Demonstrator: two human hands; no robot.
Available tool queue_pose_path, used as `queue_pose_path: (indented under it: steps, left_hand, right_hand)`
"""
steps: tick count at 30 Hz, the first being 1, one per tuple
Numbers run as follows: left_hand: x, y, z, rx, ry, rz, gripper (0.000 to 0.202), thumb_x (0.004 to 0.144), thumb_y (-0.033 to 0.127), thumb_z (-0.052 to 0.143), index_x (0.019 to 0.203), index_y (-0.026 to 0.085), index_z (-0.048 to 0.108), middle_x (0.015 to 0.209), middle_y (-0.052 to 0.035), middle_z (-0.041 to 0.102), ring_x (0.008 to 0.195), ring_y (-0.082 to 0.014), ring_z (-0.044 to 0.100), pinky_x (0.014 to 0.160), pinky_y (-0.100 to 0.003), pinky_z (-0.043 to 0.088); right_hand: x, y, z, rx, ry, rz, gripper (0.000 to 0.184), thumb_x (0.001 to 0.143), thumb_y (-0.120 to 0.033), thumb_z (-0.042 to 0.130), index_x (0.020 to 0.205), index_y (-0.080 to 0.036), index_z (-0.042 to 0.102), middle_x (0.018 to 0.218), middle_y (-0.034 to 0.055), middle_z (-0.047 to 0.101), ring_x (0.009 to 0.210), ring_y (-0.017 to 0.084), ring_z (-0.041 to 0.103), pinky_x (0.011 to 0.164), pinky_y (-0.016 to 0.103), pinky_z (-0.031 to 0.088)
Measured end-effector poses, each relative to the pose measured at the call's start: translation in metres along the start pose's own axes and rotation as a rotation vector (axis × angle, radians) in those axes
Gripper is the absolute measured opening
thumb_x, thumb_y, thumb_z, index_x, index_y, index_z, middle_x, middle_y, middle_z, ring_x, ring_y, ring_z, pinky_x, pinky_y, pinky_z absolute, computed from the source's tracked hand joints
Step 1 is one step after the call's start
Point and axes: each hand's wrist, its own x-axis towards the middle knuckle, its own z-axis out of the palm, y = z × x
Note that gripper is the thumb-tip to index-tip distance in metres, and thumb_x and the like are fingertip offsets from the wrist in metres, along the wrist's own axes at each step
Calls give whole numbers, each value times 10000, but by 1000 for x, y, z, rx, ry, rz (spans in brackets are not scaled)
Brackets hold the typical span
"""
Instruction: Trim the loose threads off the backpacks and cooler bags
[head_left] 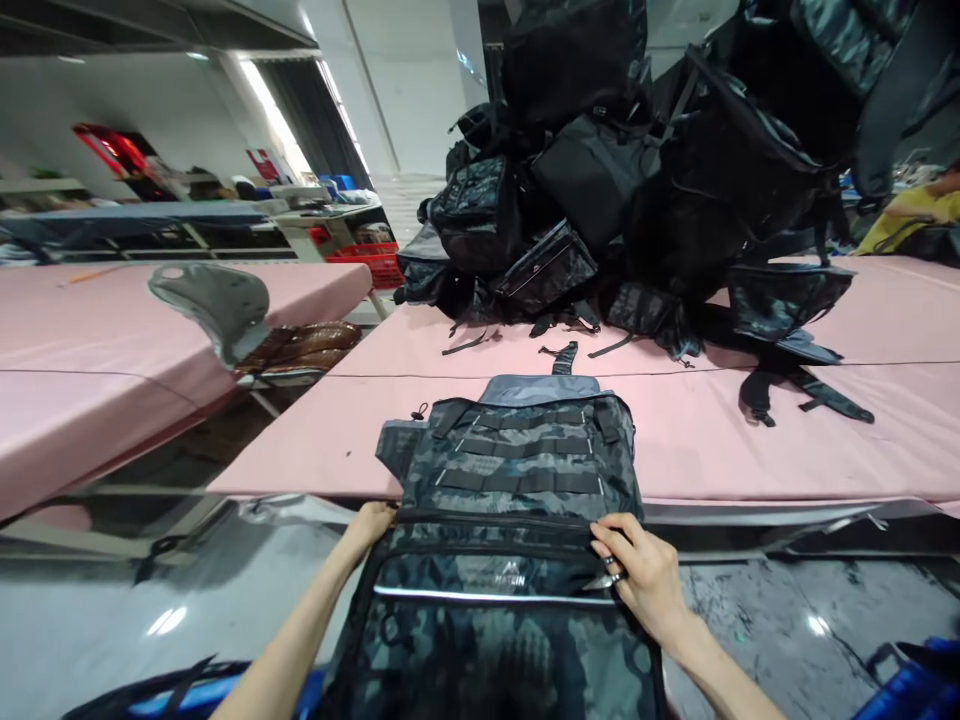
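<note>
A dark camouflage backpack (517,460) lies across the table's front edge, its lower part hanging toward me. Black webbing straps cross its upper panel, and a white-edged pocket with a small logo sits lower down. At the left end of the black zipper seam, my left hand (373,522) is closed on the bag's edge; its fingertips are partly hidden. My right hand (641,570) pinches the same seam at its right end. Small metal thread snips (604,580) hang on the fingers of that hand, blades pointing left over the pocket.
A large pile of black backpacks (600,190) rises at the back of the pink-covered table (300,450). Loose straps (802,390) lie at right. A grey chair (214,305) stands by another pink table. Blue bags (915,680) are on the floor. Someone's yellow sleeve (911,215) shows far right.
</note>
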Motion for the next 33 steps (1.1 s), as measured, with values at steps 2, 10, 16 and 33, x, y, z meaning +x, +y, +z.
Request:
queue_pose_path:
  steps: [2, 10, 16, 33]
  left_hand:
    - [13, 13, -12, 60, -43, -1, 83, 540, 84, 546, 488, 148, 563, 386, 4, 504, 522, -212, 562, 514, -264, 406]
    - [-46, 155, 22, 171, 51, 909, 212, 793, 302, 510, 942, 220, 637, 1004, -35, 629, 1006, -199, 505, 917, -316, 344]
    - [-103, 235, 119, 249, -325, 1025, 286, 736, 367, 623, 986, 229, 615, 1073, -32, 589, 1013, -227, 452, 802, -347, 341]
    - [-100, 234, 134, 58, -292, 794, 235, 600, 326, 754, 758, 220, 616, 863, 1, 582, 965, -185, 479, 868, -336, 272]
  right_hand:
    - [1, 4, -2, 83, -12, 27, 196, 863, -161, 459, 966, -183, 623, 928, 62, 631, 702, 102, 608, 614, 193, 462]
    - [30, 55, -26, 235, 118, 341, 165, 837, -315, 515, 889, -210, 631, 796, 35, 649, 727, 158, 618, 626, 257, 475]
    - [61, 87, -38, -201, 79, 365, 378, 806, -447, 532, 1091, -200, 534, 909, 52, 657, 802, 196, 618, 606, 272, 426]
    - [86, 83, -25, -496, 87, -58, 157, 862, -256, 486, 834, -184, 623, 706, 37, 623, 664, 154, 475, 606, 292, 270]
